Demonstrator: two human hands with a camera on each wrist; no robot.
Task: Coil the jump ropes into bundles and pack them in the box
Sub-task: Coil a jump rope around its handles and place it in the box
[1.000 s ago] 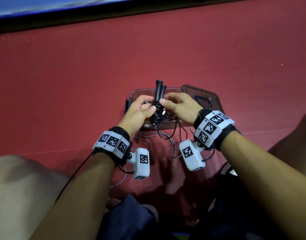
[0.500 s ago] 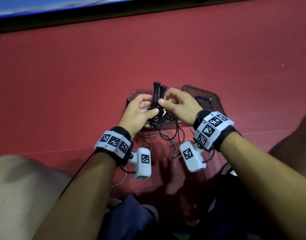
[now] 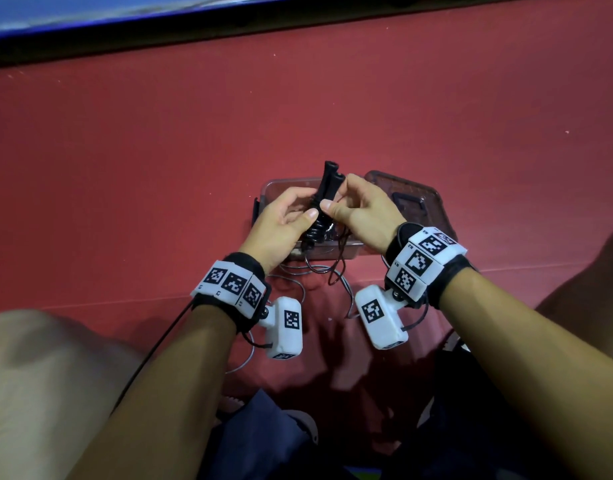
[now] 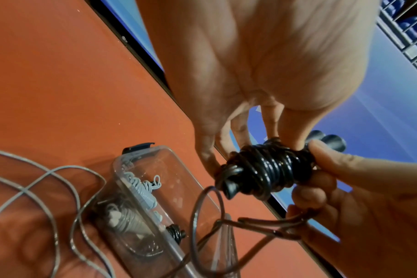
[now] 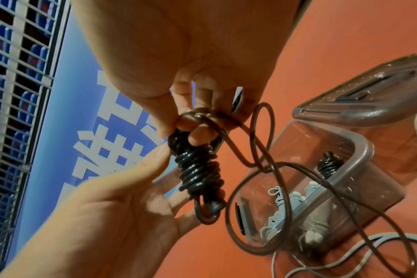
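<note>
Head view: black jump rope (image 3: 324, 202) held between both hands just above the clear box (image 3: 274, 188), handles side by side, long axis running from 6 toward 12 with a slight tilt to 1, handle ends up past the fingers. Left hand (image 3: 281, 223) at 9 of the bundle, thumb and fingers curled round the wound part. Right hand (image 3: 360, 209) at 3, pinching near the upper wraps. Box directly beneath and a little beyond the hands; lid (image 3: 412, 206) lying open at 3 of it. Both hands about equally near the box. Left wrist view: bundle (image 4: 264, 169) lying crosswise, 8 to 2, tight coils round the handles, left fingers (image 4: 274, 124) pressing it from above, right hand (image 4: 333, 180) gripping the 3 o'clock end with a slack tail (image 4: 207, 216) looping down toward 6. Box (image 4: 141, 156) at 7, already holding a grey coiled rope (image 4: 143, 188) and a dark one (image 4: 176, 233); loose grey rope (image 4: 48, 188) on the floor at 8. Right wrist view: bundle (image 5: 198, 169) upright, 12 to 6, right fingers (image 5: 198, 135) hooked in the top loop, left hand (image 5: 122, 206) cupping from 8. Unwound tail (image 5: 262, 159) sweeping out to 4 across the box (image 5: 360, 150). Judgement: tail not yet wound; packing means dropping toward 4 to 5, long axis laid along the box.
</note>
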